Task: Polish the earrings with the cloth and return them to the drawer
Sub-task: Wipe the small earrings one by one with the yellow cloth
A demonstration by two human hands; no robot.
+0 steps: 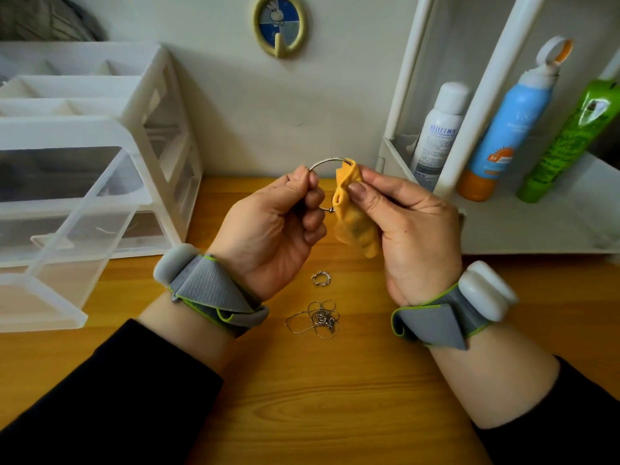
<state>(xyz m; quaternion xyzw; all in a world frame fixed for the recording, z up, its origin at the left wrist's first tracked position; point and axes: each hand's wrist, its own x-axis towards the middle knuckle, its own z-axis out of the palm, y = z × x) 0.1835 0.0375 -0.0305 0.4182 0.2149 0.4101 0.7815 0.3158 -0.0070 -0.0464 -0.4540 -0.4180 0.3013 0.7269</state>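
mid-frame, above the table: left hand pinches the left side of a large silver hoop earring between thumb and forefinger, other fingers curled in under it. right hand holds the yellow cloth folded over the hoop's right side, with the thumb pressing the fold from the front. i can't see the fingers behind the cloth. the hoop stands roughly upright, its open face toward me. only the top arc between the two hands and a short bit at the bottom by the clasp show bare. key relation: the cloth sits directly right of the left pinch on the same ring, so i judge the next rub has to follow the curve of the wire, not a straight line, or else the left fingers turn the hoop through the fold. the open clear drawer lies at the left of the frame, nearer the left hand. a small earring and a tangle of chain lie on the wood below the hands. polishing looks to be under way and the return is not yet done.
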